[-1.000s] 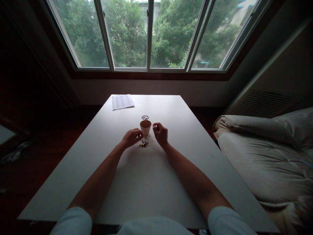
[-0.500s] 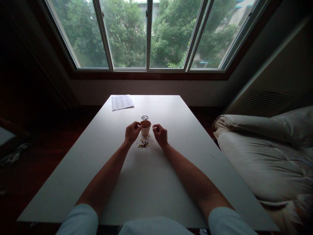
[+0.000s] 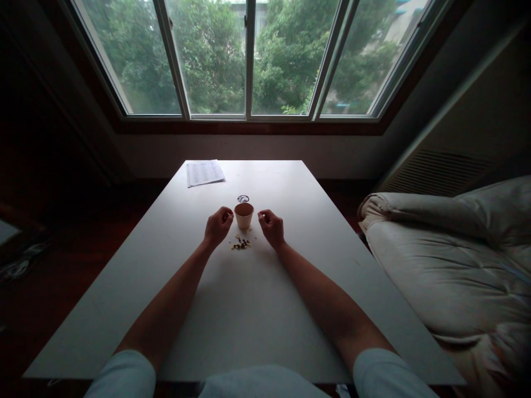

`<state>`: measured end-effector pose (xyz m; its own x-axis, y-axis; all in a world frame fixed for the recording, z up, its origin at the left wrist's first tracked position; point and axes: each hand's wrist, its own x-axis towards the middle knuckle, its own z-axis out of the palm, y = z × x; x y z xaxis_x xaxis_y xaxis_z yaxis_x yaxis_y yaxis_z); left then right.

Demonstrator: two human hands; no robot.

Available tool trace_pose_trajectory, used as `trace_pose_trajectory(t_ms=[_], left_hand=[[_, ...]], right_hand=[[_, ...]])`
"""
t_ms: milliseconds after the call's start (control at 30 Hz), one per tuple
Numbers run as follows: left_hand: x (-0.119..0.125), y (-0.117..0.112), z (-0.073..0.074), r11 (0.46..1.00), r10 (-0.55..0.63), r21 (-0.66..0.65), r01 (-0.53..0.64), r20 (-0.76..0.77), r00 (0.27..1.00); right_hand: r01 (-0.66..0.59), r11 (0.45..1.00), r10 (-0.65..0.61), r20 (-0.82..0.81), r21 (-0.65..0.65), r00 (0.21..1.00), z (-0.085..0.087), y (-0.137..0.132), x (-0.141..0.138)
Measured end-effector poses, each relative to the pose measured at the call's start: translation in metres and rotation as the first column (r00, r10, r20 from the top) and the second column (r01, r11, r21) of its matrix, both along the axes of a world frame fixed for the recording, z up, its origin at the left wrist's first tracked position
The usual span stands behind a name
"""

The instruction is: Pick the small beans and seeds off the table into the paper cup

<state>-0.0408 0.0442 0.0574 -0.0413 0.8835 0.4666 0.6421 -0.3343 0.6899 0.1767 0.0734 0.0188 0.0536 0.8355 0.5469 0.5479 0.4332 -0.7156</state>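
Note:
A small tan paper cup (image 3: 244, 215) stands upright on the white table (image 3: 249, 309). Just in front of it lies a little heap of dark and yellow bits (image 3: 240, 243). My left hand (image 3: 217, 226) hovers left of the cup, fingers curled in a pinch near the rim; what it holds, if anything, is too small to see. My right hand (image 3: 271, 228) rests right of the cup, fingers curled, not touching it.
A small dark round lid or ring (image 3: 243, 198) lies behind the cup. A printed sheet of paper (image 3: 204, 172) sits at the table's far left corner. A pale cushioned sofa (image 3: 452, 260) stands to the right, a wide window (image 3: 249, 55) beyond.
My left hand rose from the heap to the cup's rim, then drew back a little to the left. My right hand stayed put.

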Motion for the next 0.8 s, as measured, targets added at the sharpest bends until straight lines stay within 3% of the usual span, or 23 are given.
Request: trace_pose_trajectory(t_ms=[100, 200, 267, 400, 533, 800], left_hand=[[-0.011, -0.006, 0.003, 0.987, -0.159, -0.066, 0.149, -0.184, 0.970], [-0.018, -0.013, 0.002, 0.920, -0.390, -0.183, 0.348, -0.320, 0.863], [-0.016, -0.017, -0.004, 0.891, -0.454, -0.203, 0.407, -0.368, 0.811], [-0.004, -0.022, -0.022, 0.919, -0.388, -0.116, 0.377, -0.439, 0.811], [0.007, -0.024, -0.038, 0.909, -0.416, -0.183, 0.376, -0.467, 0.780], [0.018, -0.026, -0.046, 0.938, -0.347, -0.182, 0.295, -0.500, 0.793]], right_hand=[[-0.047, 0.999, 0.048, 0.031, -0.021, 0.998, 0.000, 0.002, 0.003], [-0.158, 0.986, 0.163, 0.111, -0.054, 0.980, -0.003, 0.005, 0.006], [-0.233, 0.969, 0.246, 0.187, -0.087, 0.951, -0.005, 0.007, 0.007], [-0.244, 0.959, 0.277, 0.285, -0.147, 0.918, -0.012, 0.013, 0.013], [-0.174, 0.955, 0.248, 0.323, -0.240, 0.913, -0.015, 0.019, 0.019], [-0.147, 0.947, 0.275, 0.481, -0.287, 0.833, -0.018, 0.010, 0.012]])
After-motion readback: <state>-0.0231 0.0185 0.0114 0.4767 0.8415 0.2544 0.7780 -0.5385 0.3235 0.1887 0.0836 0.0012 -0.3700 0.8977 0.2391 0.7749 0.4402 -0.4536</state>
